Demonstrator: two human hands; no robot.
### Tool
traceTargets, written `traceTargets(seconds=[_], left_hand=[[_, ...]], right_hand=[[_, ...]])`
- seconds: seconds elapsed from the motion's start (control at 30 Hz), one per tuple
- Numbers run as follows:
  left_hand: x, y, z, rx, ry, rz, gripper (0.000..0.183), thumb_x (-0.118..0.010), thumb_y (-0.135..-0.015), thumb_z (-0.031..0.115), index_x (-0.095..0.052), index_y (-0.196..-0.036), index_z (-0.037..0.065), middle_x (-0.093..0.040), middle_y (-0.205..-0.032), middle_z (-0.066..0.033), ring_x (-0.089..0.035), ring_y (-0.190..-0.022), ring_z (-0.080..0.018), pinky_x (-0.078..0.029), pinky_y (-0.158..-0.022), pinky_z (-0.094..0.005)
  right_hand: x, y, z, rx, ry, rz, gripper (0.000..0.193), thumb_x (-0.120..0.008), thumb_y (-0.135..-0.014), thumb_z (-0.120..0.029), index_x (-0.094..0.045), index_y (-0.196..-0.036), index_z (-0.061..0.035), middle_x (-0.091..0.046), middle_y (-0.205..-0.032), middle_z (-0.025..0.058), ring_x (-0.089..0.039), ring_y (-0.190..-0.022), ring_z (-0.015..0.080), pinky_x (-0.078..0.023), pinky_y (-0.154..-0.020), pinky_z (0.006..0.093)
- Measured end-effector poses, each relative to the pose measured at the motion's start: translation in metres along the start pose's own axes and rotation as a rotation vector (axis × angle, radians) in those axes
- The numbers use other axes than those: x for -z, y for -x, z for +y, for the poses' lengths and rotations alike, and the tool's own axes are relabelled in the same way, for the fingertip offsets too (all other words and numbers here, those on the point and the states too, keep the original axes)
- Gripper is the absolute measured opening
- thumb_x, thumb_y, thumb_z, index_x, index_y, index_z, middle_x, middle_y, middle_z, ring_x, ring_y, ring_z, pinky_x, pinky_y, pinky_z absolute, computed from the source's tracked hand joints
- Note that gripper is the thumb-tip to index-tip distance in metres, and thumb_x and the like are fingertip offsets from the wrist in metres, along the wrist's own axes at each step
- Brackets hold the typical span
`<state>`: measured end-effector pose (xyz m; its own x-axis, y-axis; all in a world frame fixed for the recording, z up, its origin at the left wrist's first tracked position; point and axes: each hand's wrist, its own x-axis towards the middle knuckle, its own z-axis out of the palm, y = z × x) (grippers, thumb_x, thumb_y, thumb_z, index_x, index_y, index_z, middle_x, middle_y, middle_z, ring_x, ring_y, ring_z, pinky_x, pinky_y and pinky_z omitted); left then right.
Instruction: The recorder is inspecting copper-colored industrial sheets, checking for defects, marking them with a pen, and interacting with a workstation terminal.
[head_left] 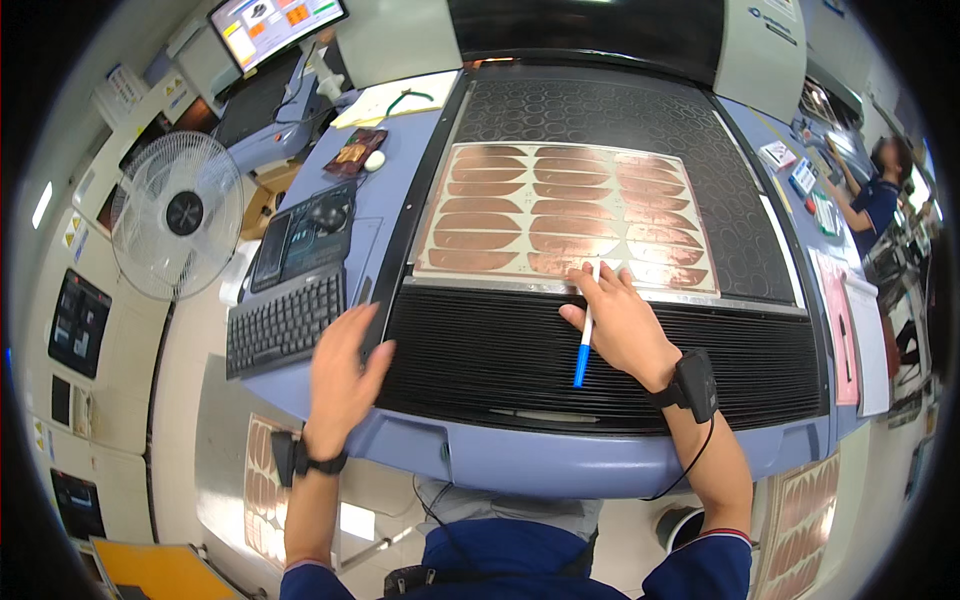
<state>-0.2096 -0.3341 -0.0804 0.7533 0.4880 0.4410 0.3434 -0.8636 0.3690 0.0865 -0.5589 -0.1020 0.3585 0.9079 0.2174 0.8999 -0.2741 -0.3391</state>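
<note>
A pale panel with several rows of copper-coloured, leaf-like shapes lies flat on the dark machine bed. My right hand is at the panel's front edge, its fingertips over the border. It holds a white marker with a blue end, the blue end pointing toward me. Below that wrist runs a black ribbed strip. My left hand hovers at the left front of the machine, right beside the black keyboard. Its fingers are stretched, the thumb stands apart, and it holds nothing. Both wrists wear black bands with small boxes.
Left of the bed are a mouse, a brown packet and green-handled pliers. A standing fan and a monitor are farther left. Along the right edge lies a pink sheet; beyond it a co-worker stands.
</note>
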Motion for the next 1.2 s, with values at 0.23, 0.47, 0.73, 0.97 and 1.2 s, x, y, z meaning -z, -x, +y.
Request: traceTargets(seconds=[0.23, 0.47, 0.73, 0.97, 1.2], left_hand=[[-0.068, -0.057, -0.006, -0.076, -0.157, -0.164, 0.06, -0.06, -0.103, 0.038, -0.048, -0.147, 0.0, -0.057, -0.144, -0.0244, -0.048, -0.139, -0.0428, -0.036, -0.118, -0.0485], [-0.066, -0.057, 0.003, -0.1, -0.202, -0.136, 0.056, -0.06, -0.103, 0.038, -0.052, -0.145, 0.001, -0.061, -0.139, -0.0236, -0.05, -0.135, -0.0437, -0.034, -0.119, -0.0502], [-0.056, -0.056, -0.009, -0.018, -0.15, -0.127, 0.055, -0.06, -0.103, 0.034, -0.051, -0.147, 0.001, -0.06, -0.14, -0.0231, -0.049, -0.136, -0.044, -0.035, -0.118, -0.0497], [0.023, -0.003, -0.029, 0.282, -0.214, 0.211, 0.057, -0.059, -0.103, 0.03, -0.048, -0.149, -0.002, -0.057, -0.141, -0.0274, -0.049, -0.136, -0.0453, -0.036, -0.116, -0.0505], [0.04, 0.062, -0.102, 0.509, -0.54, 0.22, 0.043, -0.059, -0.103, 0.029, -0.063, -0.135, -0.001, -0.063, -0.131, -0.0294, -0.054, -0.128, -0.0453, -0.038, -0.113, -0.0523]], right_hand=[[-0.004, 0.001, -0.003, -0.095, 0.117, -0.003, 0.05, -0.057, -0.105, -0.035, -0.048, -0.145, -0.0061, -0.062, -0.134, 0.0277, -0.043, -0.134, 0.0629, -0.033, -0.111, 0.0733], [0.003, 0.007, 0.0, -0.07, 0.137, -0.064, 0.052, -0.055, -0.106, -0.037, -0.046, -0.145, -0.005, -0.06, -0.137, 0.0303, -0.042, -0.135, 0.0644, -0.036, -0.109, 0.0734], [-0.002, 0.001, -0.009, -0.024, 0.2, -0.046, 0.058, -0.055, -0.105, -0.04, -0.043, -0.147, -0.0017, -0.057, -0.142, 0.0287, -0.044, -0.134, 0.0641, -0.036, -0.108, 0.0746], [0.0, 0.007, 0.0, -0.041, 0.195, -0.034, 0.057, -0.055, -0.105, -0.039, -0.044, -0.147, -0.001, -0.052, -0.147, 0.0296, -0.042, -0.136, 0.0627, -0.036, -0.107, 0.0754], [0.003, 0.009, -0.002, -0.021, 0.188, -0.045, 0.057, -0.056, -0.105, -0.038, -0.045, -0.145, 0.0013, -0.056, -0.141, 0.0319, -0.042, -0.135, 0.0642, -0.036, -0.106, 0.0763]])
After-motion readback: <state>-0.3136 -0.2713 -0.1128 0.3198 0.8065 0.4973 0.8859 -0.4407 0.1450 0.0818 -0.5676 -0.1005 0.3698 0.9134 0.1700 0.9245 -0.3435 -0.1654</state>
